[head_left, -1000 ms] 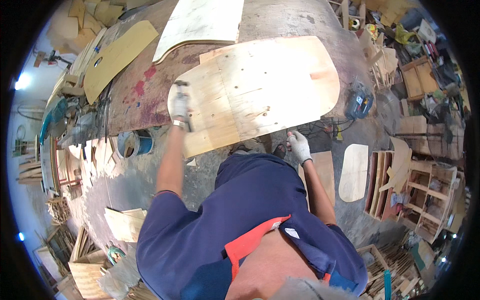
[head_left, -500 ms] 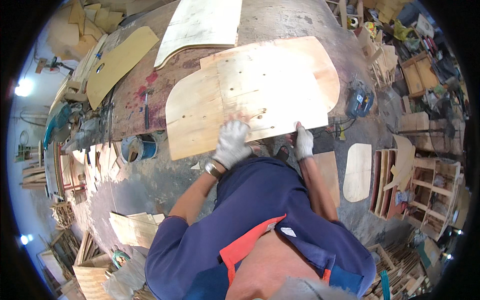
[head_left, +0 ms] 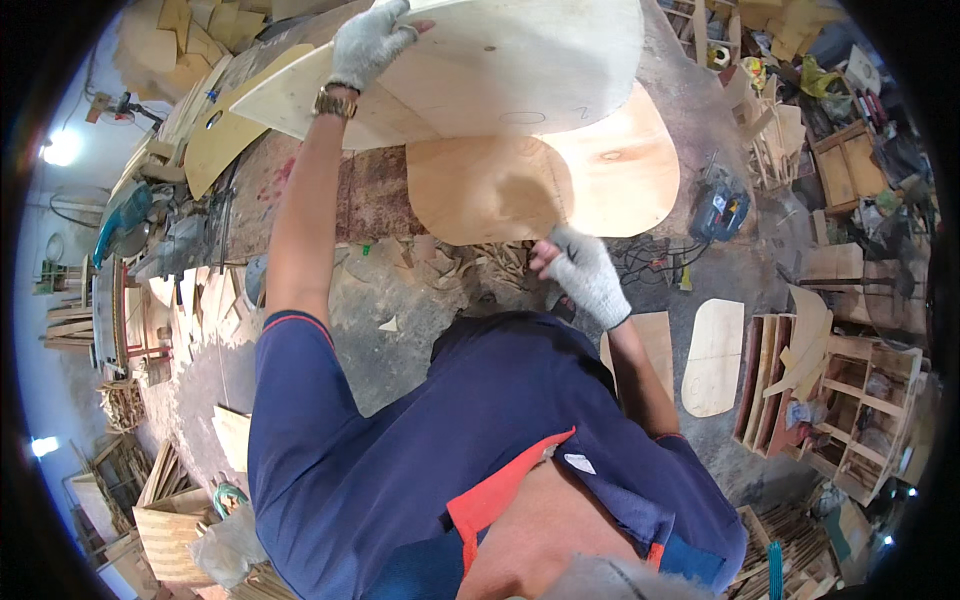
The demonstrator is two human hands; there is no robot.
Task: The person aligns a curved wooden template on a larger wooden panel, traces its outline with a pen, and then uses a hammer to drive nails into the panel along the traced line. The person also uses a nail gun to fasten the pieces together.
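Observation:
My left hand (head_left: pixel 370 45), in a grey-white work glove, grips the upper left edge of a pale plywood panel (head_left: pixel 480 75) and holds it up at a tilt over the workbench (head_left: pixel 375 190). Pencil marks and a few dark knots show on its face. Beneath it lie rounded plywood pieces, a nearer one (head_left: pixel 480 190) and another (head_left: pixel 625 165) to the right. My right hand (head_left: pixel 592 278), gloved too with bare fingertips, is just off the front edge of these pieces. Its fingers are curled in, and whatever they may hold is hidden.
A blue jigsaw (head_left: pixel 720 208) rests at the bench's right side, its cable hanging down. A yellowish curved board (head_left: pixel 215 150) lies at the left. Wood offcuts (head_left: pixel 470 262) litter the floor under the bench edge. A rounded panel (head_left: pixel 713 357) and a wooden shelf frame (head_left: pixel 868 405) stand at right.
My left hand has gone up and forward, tilting the top panel and baring the rounded pieces under it. My right hand has let go of that panel's front edge and curled its fingers.

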